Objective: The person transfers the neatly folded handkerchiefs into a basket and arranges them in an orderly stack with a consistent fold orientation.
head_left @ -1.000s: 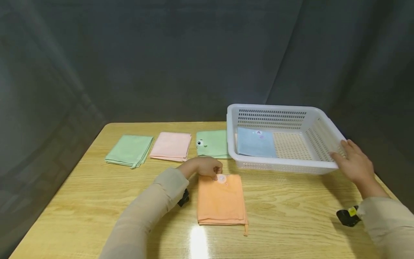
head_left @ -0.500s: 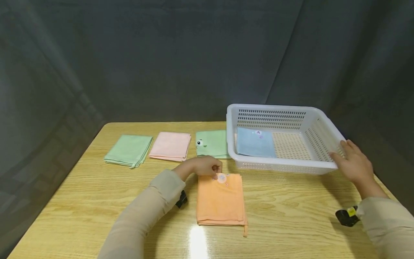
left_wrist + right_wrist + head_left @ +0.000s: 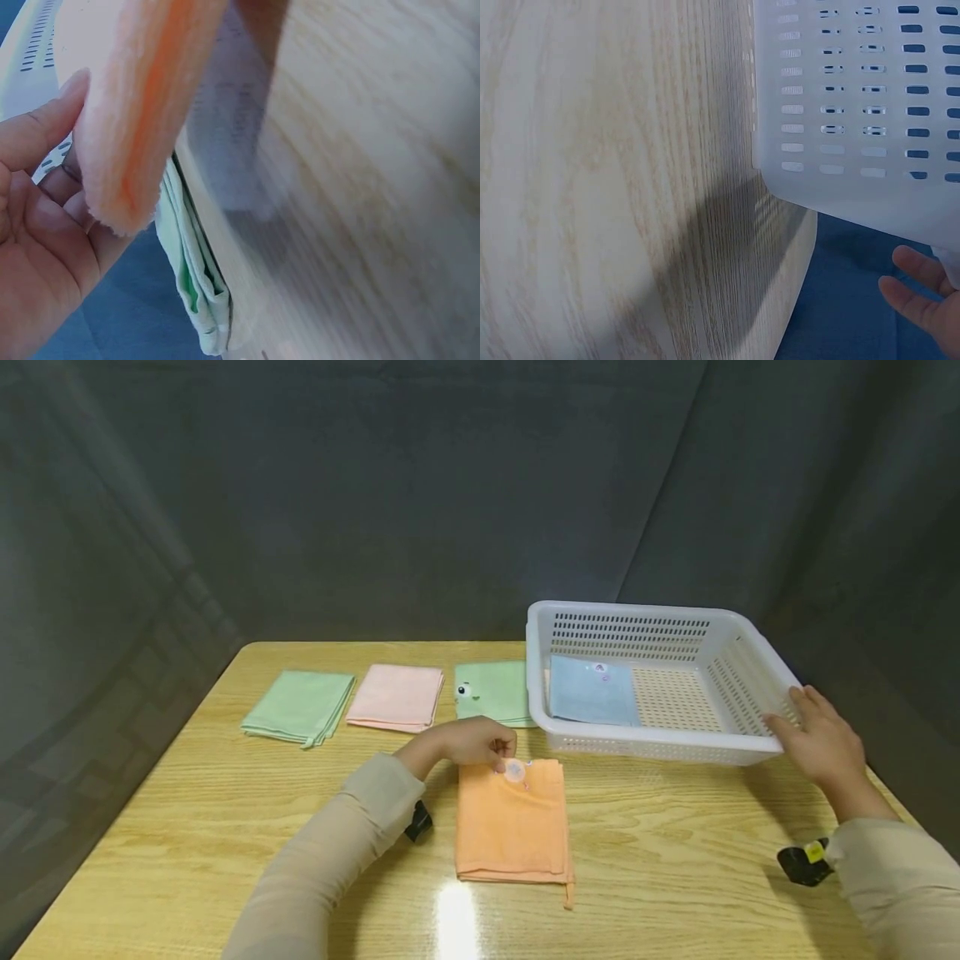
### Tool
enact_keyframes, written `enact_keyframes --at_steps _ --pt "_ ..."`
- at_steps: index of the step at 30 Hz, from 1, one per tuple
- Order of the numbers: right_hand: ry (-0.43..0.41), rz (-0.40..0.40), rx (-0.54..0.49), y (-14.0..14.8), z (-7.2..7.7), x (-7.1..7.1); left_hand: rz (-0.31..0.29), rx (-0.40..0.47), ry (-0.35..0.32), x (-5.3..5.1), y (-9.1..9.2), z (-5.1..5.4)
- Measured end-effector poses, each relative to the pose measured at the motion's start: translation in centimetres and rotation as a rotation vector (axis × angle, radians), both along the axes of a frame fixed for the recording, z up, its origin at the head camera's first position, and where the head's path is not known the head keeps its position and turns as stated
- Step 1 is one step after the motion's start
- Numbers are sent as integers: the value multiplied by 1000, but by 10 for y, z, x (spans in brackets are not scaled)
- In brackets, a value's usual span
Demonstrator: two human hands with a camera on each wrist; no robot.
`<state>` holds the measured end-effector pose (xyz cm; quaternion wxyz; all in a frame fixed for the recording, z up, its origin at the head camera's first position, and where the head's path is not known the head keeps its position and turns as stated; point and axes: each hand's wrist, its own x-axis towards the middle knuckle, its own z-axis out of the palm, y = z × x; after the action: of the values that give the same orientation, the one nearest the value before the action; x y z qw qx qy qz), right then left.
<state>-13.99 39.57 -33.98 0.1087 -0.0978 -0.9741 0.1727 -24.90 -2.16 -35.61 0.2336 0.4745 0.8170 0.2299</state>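
Observation:
My left hand (image 3: 474, 742) pinches the far edge of a folded orange towel (image 3: 513, 827) between thumb and fingers; in the left wrist view the thumb and fingers of that hand (image 3: 45, 225) hold the towel's thick folded edge (image 3: 139, 135). My right hand (image 3: 825, 747) grips the right rim of a white perforated basket (image 3: 652, 743), thumb toward the inside. Seen from the right wrist, fingertips of the hand (image 3: 926, 289) show at the basket's corner (image 3: 840, 199). A folded blue towel (image 3: 592, 692) lies in the left part of the basket, with a pale edge beside it.
Along the back of the wooden table (image 3: 187, 827) lie a folded green towel (image 3: 300, 703), a pink one (image 3: 397, 695) and another green one (image 3: 495, 689) with an eye pattern, partly behind the basket. A dark curtain (image 3: 375, 493) hangs behind the table.
The far edge of the orange towel has risen very slightly with my left hand. My right hand and the basket have barely moved.

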Motion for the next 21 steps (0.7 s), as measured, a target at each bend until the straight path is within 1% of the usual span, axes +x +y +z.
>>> enact_keyframes --at_steps 3,9,21 --pt "-4 -2 -3 1 0 1 5 9 0 1 0 1" --pt "-1 0 -7 0 -1 1 4 41 -24 2 -1 4" --pt "-23 -1 -15 0 2 2 -48 124 -12 4 -2 11"
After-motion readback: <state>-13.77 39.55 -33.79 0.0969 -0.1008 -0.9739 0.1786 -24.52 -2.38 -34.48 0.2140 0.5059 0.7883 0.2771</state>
